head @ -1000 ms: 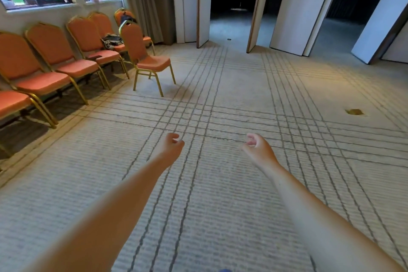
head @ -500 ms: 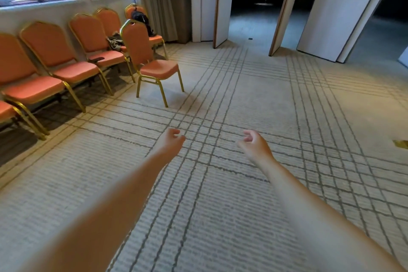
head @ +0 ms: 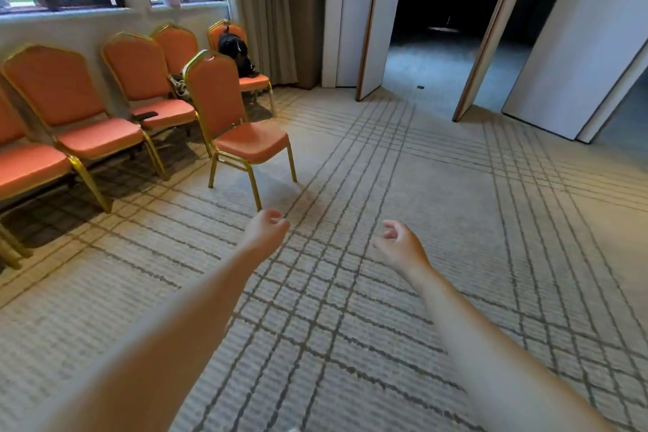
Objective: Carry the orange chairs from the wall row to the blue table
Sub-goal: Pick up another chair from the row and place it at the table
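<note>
One orange chair (head: pixel 242 130) with a gold frame stands alone on the carpet, pulled out from the row of orange chairs (head: pixel 91 116) along the left wall under the windows. My left hand (head: pixel 266 231) is stretched forward just in front of that chair's near leg, fingers loosely curled, holding nothing. My right hand (head: pixel 399 245) reaches forward further right, also loosely curled and empty. Both hands are apart from the chair. No blue table is in view.
A black bag (head: pixel 235 53) sits on the far chair of the row, and a dark flat item (head: pixel 145 115) lies on another seat. White folding partition panels (head: pixel 371 21) stand open onto a dark room. A curtain (head: pixel 266 7) hangs in the corner.
The view has moved closer to the lone chair and turned left. Both arms stay stretched out with the hands empty.
</note>
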The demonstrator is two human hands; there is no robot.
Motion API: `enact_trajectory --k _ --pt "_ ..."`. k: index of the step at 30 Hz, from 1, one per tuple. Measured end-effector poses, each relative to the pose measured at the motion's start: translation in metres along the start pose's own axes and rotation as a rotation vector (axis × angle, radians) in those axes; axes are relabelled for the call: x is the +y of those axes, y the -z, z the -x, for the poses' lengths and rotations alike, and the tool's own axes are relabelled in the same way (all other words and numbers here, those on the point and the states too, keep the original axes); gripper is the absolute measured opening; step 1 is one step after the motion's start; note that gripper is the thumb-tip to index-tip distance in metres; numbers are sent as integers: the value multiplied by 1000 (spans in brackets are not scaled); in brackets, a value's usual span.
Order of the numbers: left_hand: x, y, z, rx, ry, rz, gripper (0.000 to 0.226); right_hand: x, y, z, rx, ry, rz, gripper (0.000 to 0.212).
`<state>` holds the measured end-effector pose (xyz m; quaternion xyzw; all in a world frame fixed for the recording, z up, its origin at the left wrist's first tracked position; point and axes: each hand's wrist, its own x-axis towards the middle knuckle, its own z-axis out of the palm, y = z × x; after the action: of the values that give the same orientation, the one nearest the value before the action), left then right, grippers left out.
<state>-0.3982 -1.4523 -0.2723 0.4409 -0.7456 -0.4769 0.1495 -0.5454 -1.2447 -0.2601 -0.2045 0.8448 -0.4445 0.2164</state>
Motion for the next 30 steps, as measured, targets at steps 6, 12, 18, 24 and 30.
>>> enact_trajectory --k 6,12,18,24,30 --pt "50 -14 -155 -13 19 -78 48 -37 8 -154 12 -16 6 53" --pt "87 -43 -303 -28 33 -101 47 -58 3 -322 -39 -16 26 56" --pt "141 -66 -470 59 67 -50 48 -101 3 -520 -115 52 75 53" --pt "183 -81 -598 96 105 -39 49 -151 3 -681 -172 101 106 52" --pt "208 -88 -735 130 150 -87 48 -188 -19 -827 -270 119 136 50"
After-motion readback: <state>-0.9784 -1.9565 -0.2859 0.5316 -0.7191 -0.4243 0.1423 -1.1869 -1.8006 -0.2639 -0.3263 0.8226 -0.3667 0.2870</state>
